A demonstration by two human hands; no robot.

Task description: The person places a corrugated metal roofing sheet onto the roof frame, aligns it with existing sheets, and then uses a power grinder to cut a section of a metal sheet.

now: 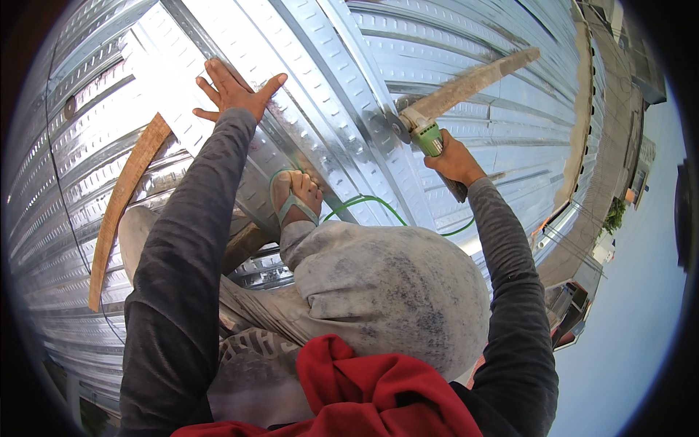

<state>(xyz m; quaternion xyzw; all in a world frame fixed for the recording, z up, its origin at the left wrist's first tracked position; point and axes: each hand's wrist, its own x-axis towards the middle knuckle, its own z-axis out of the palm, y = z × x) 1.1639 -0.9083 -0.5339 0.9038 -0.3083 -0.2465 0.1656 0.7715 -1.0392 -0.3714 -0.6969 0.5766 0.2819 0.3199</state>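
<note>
My right hand (457,160) is wrapped round the green body of an angle grinder (426,135). The grinder's disc (397,127) is at the edge of a ribbed metal decking sheet (331,102); whether it touches cannot be told. With fingers spread, my left hand (234,93) presses flat on the decking, beside a long raised rib. My sandalled foot (297,195) rests on the sheet between my two arms.
A wooden plank (477,81) lies beyond the grinder, and another board (125,207) lies at the left. A green cord (375,199) curves past my knee. A dark cable (58,171) crosses the decking at far left. The roof edge (580,116) runs along the right, with a street below.
</note>
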